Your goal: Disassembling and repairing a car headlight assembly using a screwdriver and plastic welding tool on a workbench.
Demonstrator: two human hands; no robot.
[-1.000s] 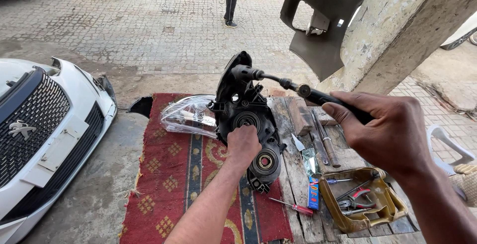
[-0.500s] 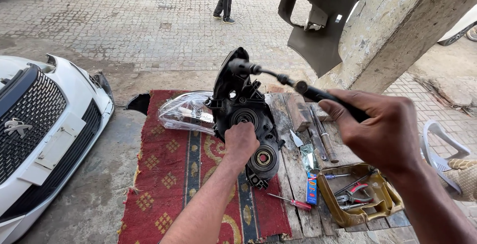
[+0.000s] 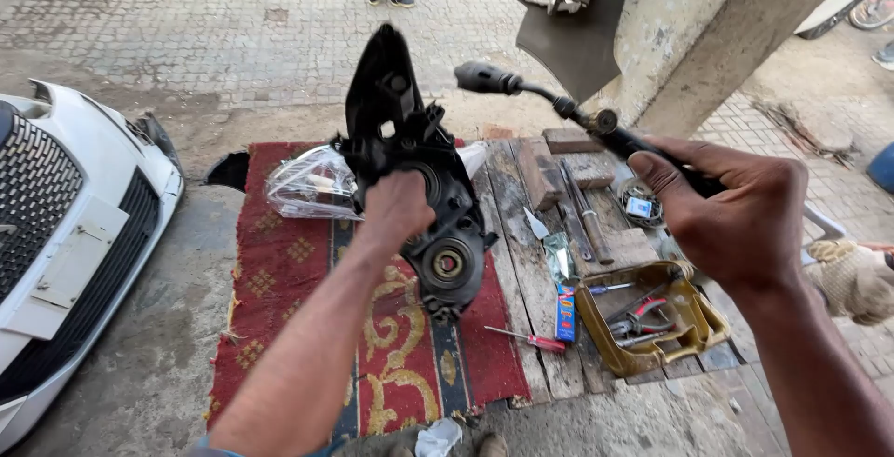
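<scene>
Headlight [image 3: 410, 178]: gripped in left hand [image 3: 396, 210], fingers clenched on its black back, raised above the rug [image 3: 279, 271] so the rear faces the person. Ratchet [image 3: 559, 103]: grasped in right hand [image 3: 736, 215], head just beyond the housing's top. Tool tray [image 3: 694, 331] below right fingers.

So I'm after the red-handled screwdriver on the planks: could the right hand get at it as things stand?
Probably not straight away: the right hand is full, gripping a black tool. The screwdriver itself lies uncovered beside the yellow tray.
</scene>
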